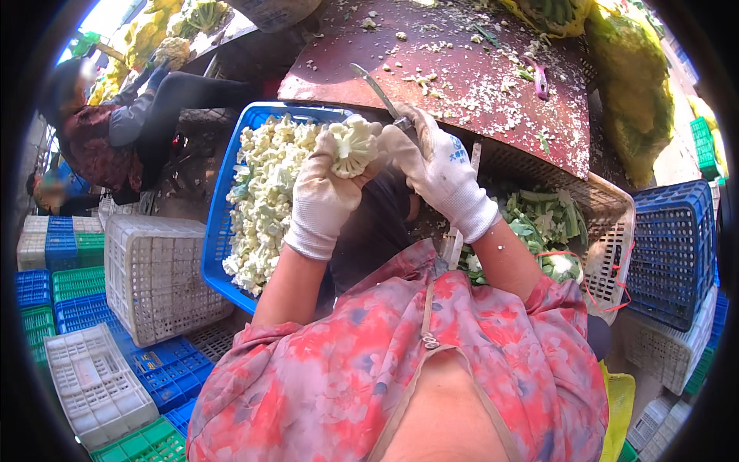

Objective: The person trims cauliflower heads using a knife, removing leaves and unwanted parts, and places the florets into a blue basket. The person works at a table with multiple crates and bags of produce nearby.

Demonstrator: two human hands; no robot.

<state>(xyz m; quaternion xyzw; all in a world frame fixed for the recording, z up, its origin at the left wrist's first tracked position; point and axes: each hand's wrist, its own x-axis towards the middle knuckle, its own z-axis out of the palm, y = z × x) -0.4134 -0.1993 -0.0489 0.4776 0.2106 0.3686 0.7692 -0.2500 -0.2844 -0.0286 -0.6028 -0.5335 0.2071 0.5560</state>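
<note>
My left hand (326, 187), in a white knit work glove, holds a piece of cauliflower (353, 147) with its cut stalk side towards me. My right hand (433, 156), gloved the same way, grips a knife with a curved blade (374, 86) that points up and to the left. The fingertips of the right hand are close to the cauliflower piece; whether they touch it I cannot tell. Below and left of my left hand, a blue plastic crate (216, 248) is heaped with cauliflower florets (262, 202).
A reddish board table (358, 52) strewn with crumbs bears a pink-handled tool (541, 81). Leaves and trimmings (542, 219) fill a pale crate (612, 231) at right. A yellow mesh sack (632, 98) stands beyond. Stacked crates (167, 277) flank me; another person (109, 127) sits at left.
</note>
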